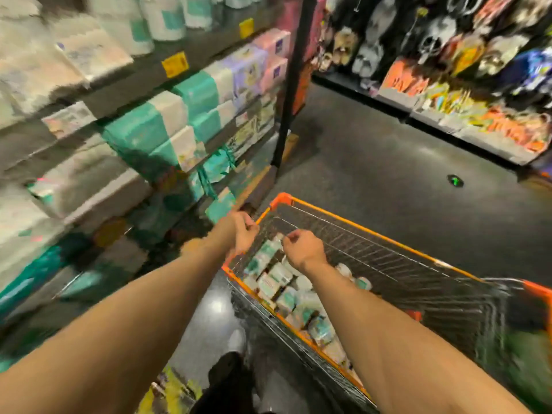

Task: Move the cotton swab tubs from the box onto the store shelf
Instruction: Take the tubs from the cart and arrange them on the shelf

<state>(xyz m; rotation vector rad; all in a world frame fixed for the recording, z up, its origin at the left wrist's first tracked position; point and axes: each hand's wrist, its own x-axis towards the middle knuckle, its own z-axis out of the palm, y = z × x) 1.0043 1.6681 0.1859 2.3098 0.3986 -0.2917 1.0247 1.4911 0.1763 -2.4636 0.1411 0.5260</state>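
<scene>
Your left grip (241,232) is stretched out at centre frame, right at the far left corner of the cart (373,232). Its fingers are curled close by the orange rim. The blur hides whether they clasp the rim or hold nothing, so I cannot tell its state.

Your right grip (302,253) hangs just right of it, over the cart's load. Its fingers are curled too, with the thumb tucked near the fingertips. Whether it pinches anything I cannot tell. The two grips are near each other but apart.

The tubs (276,279) lie in the cart, heaped along its left side in the lower centre of the frame, below and beneath your right forearm. They show as white and teal shapes. Smear keeps you from telling tubs from other packs there. The right half of the cart shows bare wire mesh.

The shelf (119,95) fills the left of the frame in several tiers. It carries white, teal and pink packs (143,130), with yellow tags (175,64) on its edges.

Dark floor (388,162) runs through the middle right. Masks (436,40) hang in the upper right, above a low display of orange goods.
</scene>
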